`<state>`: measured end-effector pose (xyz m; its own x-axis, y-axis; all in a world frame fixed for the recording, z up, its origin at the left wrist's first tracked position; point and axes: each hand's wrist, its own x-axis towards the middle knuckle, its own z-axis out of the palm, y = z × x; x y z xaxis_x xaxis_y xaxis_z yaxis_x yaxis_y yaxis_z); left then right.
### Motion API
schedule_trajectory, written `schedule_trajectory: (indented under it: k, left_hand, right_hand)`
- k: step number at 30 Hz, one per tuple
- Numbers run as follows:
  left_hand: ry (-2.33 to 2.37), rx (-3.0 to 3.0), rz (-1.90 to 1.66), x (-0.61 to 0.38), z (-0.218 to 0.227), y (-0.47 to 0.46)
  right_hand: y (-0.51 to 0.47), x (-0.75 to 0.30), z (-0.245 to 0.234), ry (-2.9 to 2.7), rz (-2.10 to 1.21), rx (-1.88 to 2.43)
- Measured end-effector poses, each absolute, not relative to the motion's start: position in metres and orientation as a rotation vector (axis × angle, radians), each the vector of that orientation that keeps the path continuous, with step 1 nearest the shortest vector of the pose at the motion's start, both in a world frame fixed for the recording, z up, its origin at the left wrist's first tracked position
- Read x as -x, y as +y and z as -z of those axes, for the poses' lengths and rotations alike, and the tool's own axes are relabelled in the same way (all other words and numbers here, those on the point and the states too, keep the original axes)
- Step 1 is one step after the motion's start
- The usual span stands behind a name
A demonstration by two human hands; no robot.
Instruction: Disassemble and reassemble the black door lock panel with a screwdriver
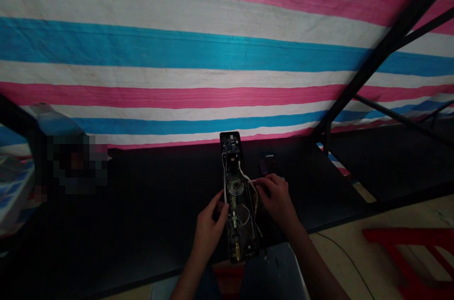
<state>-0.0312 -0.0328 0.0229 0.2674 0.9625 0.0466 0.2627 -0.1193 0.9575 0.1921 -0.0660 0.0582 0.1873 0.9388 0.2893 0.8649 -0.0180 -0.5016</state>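
A long black device panel (237, 196) lies open-side up on the black table (149, 205), showing a circuit board, a round metal part and white wires (248, 179). My left hand (210, 227) grips the panel's left edge, fingers curled around it. My right hand (275, 196) sits at the panel's right edge, with fingers pinched on the white wires that loop out of it.
A small dark module (268, 162) lies just beyond my right hand. A pink, white and blue striped tarp (198, 54) hangs behind the table. A black metal frame (383, 49) slants at right. A red stool (418, 252) stands on the floor at lower right. A blurred-out area sits far left.
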Motion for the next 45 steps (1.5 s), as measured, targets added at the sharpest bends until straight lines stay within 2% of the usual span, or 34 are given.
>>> schedule_trajectory:
  k: [6, 11, 16, 23, 32, 41, 45]
  left_hand:
    - [1.181, -1.586, -0.941, 0.031, -0.025, -0.032]
    - [1.18, -1.589, -0.932, 0.031, -0.022, -0.032]
    - [1.175, -1.587, -0.937, 0.031, -0.023, -0.032]
    - [1.195, -1.592, -0.924, 0.031, -0.02, -0.032]
    - [1.202, -1.586, -0.914, 0.031, -0.022, -0.032]
    - [1.183, -1.642, -0.905, 0.029, -0.026, -0.033]
    - [1.184, -1.654, -0.909, 0.028, -0.026, -0.036]
  right_hand:
    - [-0.048, -0.147, -0.068, -1.818, -0.101, 1.689]
    - [-0.047, -0.151, -0.068, -1.703, -0.094, 1.642]
    - [-0.067, -0.189, -0.062, -1.518, -0.143, 1.823]
    - [-0.079, -0.198, -0.037, -1.723, -0.228, 2.107]
    - [-0.076, -0.199, -0.034, -1.707, -0.326, 2.07]
    - [-0.043, -0.18, -0.077, -1.484, -0.356, 1.685]
    - [-0.005, -0.163, -0.092, -1.612, -0.324, 1.843]
